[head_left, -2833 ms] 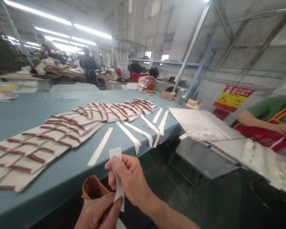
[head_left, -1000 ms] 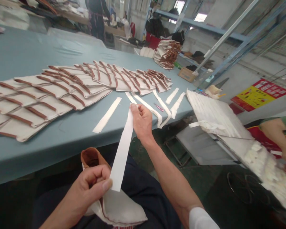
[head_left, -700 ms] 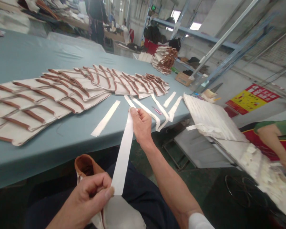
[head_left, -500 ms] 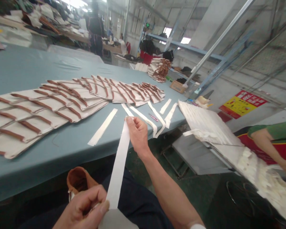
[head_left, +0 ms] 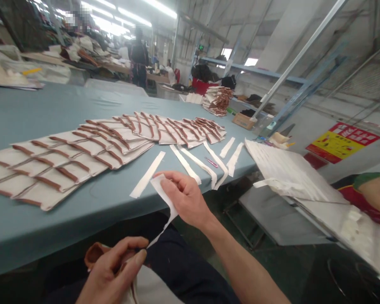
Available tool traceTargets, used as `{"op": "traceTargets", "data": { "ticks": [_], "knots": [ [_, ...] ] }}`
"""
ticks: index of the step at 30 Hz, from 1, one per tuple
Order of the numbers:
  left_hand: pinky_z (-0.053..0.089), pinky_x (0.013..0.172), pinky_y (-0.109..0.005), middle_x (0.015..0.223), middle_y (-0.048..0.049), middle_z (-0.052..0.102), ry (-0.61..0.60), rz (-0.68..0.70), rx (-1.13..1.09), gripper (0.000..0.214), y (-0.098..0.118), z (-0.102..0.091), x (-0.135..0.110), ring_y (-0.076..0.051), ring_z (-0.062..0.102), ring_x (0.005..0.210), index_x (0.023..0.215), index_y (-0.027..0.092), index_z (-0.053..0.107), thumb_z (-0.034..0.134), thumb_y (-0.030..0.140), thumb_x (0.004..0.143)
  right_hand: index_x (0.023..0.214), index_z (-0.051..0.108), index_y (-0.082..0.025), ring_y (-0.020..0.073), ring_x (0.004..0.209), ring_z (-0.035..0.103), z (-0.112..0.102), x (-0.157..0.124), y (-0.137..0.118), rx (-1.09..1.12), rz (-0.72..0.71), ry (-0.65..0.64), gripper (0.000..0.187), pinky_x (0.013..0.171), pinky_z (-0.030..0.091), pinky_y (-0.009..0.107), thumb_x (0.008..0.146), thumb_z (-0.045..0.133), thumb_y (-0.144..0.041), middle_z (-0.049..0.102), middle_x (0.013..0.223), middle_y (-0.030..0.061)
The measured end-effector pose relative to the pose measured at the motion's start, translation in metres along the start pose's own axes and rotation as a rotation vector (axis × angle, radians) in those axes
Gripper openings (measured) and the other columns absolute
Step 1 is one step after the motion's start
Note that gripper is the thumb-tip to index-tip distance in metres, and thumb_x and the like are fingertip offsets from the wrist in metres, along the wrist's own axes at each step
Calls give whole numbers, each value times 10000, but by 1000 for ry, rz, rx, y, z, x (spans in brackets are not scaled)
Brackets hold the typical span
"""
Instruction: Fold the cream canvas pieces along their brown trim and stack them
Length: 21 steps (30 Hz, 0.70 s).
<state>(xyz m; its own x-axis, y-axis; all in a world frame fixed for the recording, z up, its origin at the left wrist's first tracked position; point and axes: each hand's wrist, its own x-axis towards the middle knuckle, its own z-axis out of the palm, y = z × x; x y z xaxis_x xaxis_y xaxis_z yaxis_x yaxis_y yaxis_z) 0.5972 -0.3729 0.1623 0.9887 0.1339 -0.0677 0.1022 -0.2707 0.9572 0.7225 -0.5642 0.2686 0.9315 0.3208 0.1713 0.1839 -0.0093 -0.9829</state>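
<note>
A white fabric strip (head_left: pixel 166 198) runs between my two hands, bent and twisted edge-on toward its lower end. Its upper end is pinched between the thumb and fingers of my right hand (head_left: pixel 188 198), just over the table's front edge. Low in the view, my left hand (head_left: pixel 117 268) is closed on the strip's lower end. Below that hand hangs a pale cloth piece (head_left: pixel 155 287) with a brown line along it; whether it joins the strip is hidden. Several cut white strips (head_left: pixel 148 174) lie on the table beyond my hands, with small pink thread snips (head_left: pixel 211 162) among them.
Overlapping cream cloth pieces with brown trim (head_left: pixel 91 150) spread across the blue-covered table (head_left: pixel 66 228). A folded stack (head_left: pixel 217 100) stands at its far end. On the right, a side table (head_left: pixel 291 173) bears white strips, near a co-worker's arm (head_left: pixel 375 192). Another person (head_left: pixel 139 59) stands far back.
My right hand has come down and nearer my left hand. The strip, taut and flat before, is now slack and bent. The view has shifted slightly left and up.
</note>
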Motion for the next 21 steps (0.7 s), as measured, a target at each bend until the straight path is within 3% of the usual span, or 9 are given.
{"op": "traceTargets", "data": {
  "ticks": [4,7,10,13,15,18,21],
  "knots": [
    [539,629,-251,813,-7,777,34,-107,-177,485,26,-10,8,-214,689,706,1093,225,866,783,670,916,1337,802,-149,118,555,352,2,-13,-2,-182,-54,-220,431,573,306,269,1085,618,-446,492,630,-78],
    [539,644,-234,808,0,770,-11,-150,-314,453,43,-9,13,-194,682,706,1086,205,842,820,614,894,1461,731,-137,131,551,396,6,-21,0,-247,-74,-355,464,596,337,275,1123,580,-417,527,623,-85],
    [515,643,-211,779,7,743,-50,-161,-371,432,49,-7,15,-169,648,697,973,192,812,860,609,866,1464,718,-167,143,573,470,10,-26,5,-295,-69,-436,417,615,343,282,1130,563,-365,563,643,-74],
    [461,579,-209,702,25,634,-71,-138,-329,481,42,-8,15,-145,554,623,839,178,776,888,645,818,1418,717,-182,133,573,460,14,-30,15,-239,-12,-431,382,601,336,270,1116,594,-381,534,640,-83],
    [439,556,-211,706,25,616,-62,-129,-305,503,37,-11,13,-143,526,612,850,180,774,866,674,835,1335,722,-172,117,556,416,18,-32,24,-116,83,-403,403,565,323,254,1073,684,-475,506,637,-95],
    [417,545,-209,705,29,615,-34,-121,-266,492,35,-13,8,-142,515,597,884,195,769,822,684,893,1094,720,-167,94,582,425,28,-36,35,62,233,-351,502,541,331,234,938,845,-628,557,695,-72],
    [404,525,-218,656,38,604,51,-120,-229,490,38,-11,4,-148,520,564,819,219,726,784,693,927,889,641,-190,92,611,448,37,-41,40,147,291,-272,579,550,362,228,870,883,-716,570,712,-54]
  ]
}}
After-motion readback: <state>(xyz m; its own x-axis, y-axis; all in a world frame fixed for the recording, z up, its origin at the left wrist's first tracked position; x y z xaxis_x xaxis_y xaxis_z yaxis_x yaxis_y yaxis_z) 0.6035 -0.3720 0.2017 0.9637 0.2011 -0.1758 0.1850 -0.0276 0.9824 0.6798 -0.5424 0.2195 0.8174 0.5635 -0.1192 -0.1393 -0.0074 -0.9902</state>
